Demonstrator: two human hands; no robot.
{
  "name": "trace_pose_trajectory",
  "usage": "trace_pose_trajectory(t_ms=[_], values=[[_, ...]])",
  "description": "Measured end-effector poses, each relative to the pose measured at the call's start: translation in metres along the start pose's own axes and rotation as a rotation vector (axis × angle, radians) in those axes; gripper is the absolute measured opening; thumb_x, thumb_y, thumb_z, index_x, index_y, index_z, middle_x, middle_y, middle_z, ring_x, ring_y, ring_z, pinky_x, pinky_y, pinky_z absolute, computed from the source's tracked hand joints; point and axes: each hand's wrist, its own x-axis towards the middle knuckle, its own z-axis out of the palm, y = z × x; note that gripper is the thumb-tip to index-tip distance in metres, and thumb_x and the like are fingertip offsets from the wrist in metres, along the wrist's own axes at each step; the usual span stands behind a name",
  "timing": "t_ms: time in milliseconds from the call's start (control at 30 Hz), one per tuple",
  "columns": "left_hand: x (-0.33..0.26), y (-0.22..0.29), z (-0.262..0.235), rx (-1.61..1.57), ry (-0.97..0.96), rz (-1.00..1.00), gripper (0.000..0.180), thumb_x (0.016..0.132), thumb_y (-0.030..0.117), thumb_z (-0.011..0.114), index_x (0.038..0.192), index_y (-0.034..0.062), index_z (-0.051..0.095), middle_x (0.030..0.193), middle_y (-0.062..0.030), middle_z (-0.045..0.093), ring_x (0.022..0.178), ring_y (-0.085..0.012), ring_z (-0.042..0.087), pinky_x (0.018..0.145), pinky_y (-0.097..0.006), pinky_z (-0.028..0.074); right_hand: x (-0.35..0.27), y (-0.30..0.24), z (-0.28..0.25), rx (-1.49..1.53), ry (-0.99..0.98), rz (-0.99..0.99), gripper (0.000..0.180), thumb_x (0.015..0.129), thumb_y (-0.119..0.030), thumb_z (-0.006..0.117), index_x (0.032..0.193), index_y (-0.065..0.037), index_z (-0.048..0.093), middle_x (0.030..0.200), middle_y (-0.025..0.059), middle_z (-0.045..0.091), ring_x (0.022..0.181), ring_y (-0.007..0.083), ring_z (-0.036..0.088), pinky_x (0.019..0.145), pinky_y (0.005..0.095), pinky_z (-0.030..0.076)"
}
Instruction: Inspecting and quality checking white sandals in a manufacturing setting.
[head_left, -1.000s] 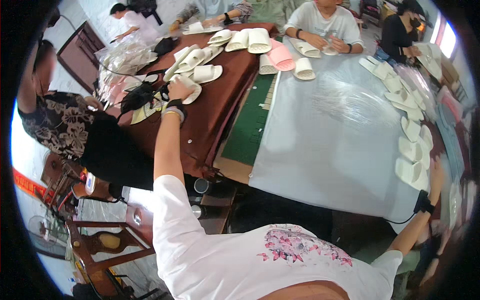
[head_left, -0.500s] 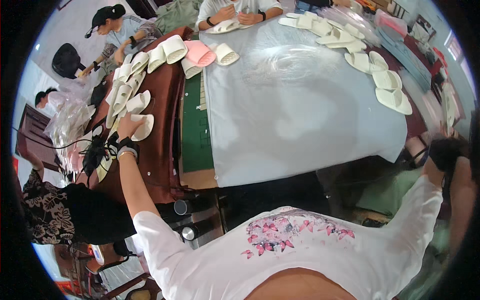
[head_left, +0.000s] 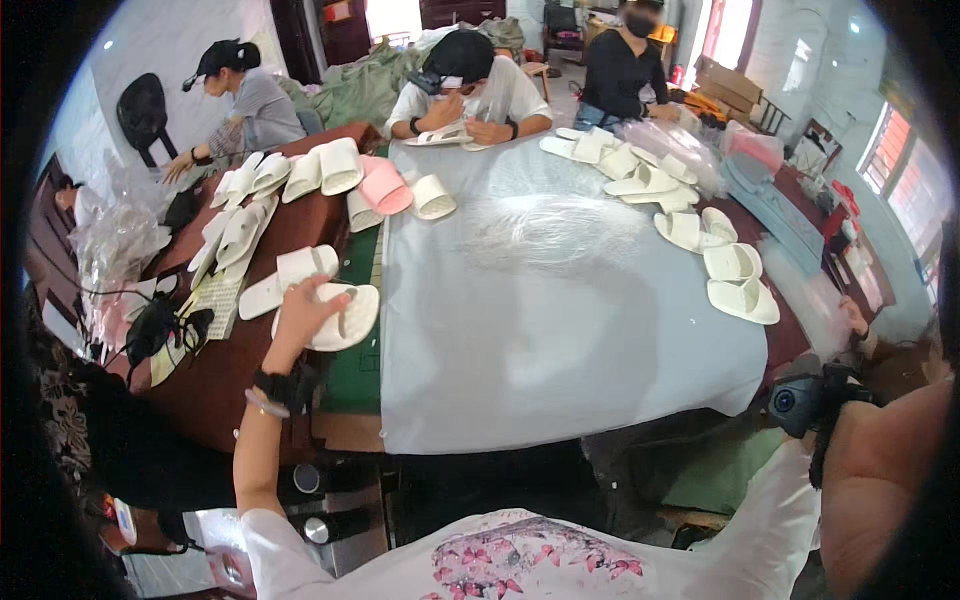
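My left hand [head_left: 303,318] grips a white slipper [head_left: 358,318] at the left side of the table, its fingers over the strap area. A second white slipper [head_left: 305,265] lies or is held right beside it; whether my hand also grips that one I cannot tell. Along the left, more white slippers [head_left: 240,235] sit in a row. A pink slipper [head_left: 385,188] stands between white ones farther on. My right arm is bent at the right edge, with a black strap and small camera at the wrist; skin [head_left: 880,470] shows large and close, the fingers hidden.
Clear film lies crumpled on the grey sheet [head_left: 520,340] covering the table. Several white slippers [head_left: 740,280] line its right side. Across the table a person [head_left: 470,100] handles a white slipper. Plastic bags [head_left: 115,220] and black cables are at the left. Another person's hand [head_left: 853,316] is at the right.
My left hand has brought the slipper right and nearer, away from the row. The view has tilted up. My right arm has drawn in close.
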Motion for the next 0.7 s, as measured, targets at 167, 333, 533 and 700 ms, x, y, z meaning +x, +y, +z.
trace_pose_trajectory(t_ms=[167, 333, 533, 700], values=[[-0.045, 0.054, 0.034, -0.63, -0.405, 0.023, 0.054, 0.083, 0.027, 0.063, 0.123, -0.0049, 0.047, 0.099, -0.0115, 0.058, 0.088, -0.0165, 0.055, 0.078, -0.028, 0.044, 0.003, 0.003, 0.002, 0.03, 0.005, 0.04, 0.062, 0.084, -0.038, 0.046, 0.132, -0.007, 0.02, 0.13, 0.0257, 0.029, 0.097, 0.0337, 0.054, 0.083, 0.0363, 0.046], [-0.073, 0.097, 0.091, -0.816, -0.776, -0.069, 0.053, 0.089, 0.021, 0.057, 0.133, -0.0009, 0.038, 0.122, -0.011, 0.05, 0.1, -0.012, 0.052, 0.083, -0.025, 0.043, 0.004, 0.003, 0.0, 0.036, -0.024, 0.04, 0.06, 0.084, -0.036, 0.047, 0.131, -0.006, 0.022, 0.129, 0.0254, 0.031, 0.096, 0.0336, 0.054, 0.082, 0.0364, 0.046], [-0.091, 0.096, 0.128, -0.587, -0.945, 0.071, 0.046, 0.09, 0.022, 0.056, 0.128, -0.0008, 0.044, 0.115, -0.0113, 0.057, 0.101, -0.0131, 0.054, 0.087, -0.026, 0.043, 0.004, 0.006, -0.003, 0.046, -0.116, 0.016, 0.059, 0.084, -0.033, 0.048, 0.13, -0.005, 0.025, 0.128, 0.0252, 0.033, 0.094, 0.0336, 0.055, 0.081, 0.0364, 0.046], [-0.092, 0.156, 0.038, -0.63, -0.312, 0.323, 0.03, 0.09, 0.02, 0.054, 0.116, 0.0058, 0.056, 0.108, -0.0074, 0.062, 0.097, -0.0173, 0.058, 0.084, -0.029, 0.044, 0.003, 0.013, -0.006, 0.043, -0.185, -0.019, 0.057, 0.084, -0.031, 0.049, 0.13, -0.004, 0.027, 0.127, 0.0249, 0.035, 0.093, 0.0336, 0.055, 0.08, 0.0364, 0.046]])
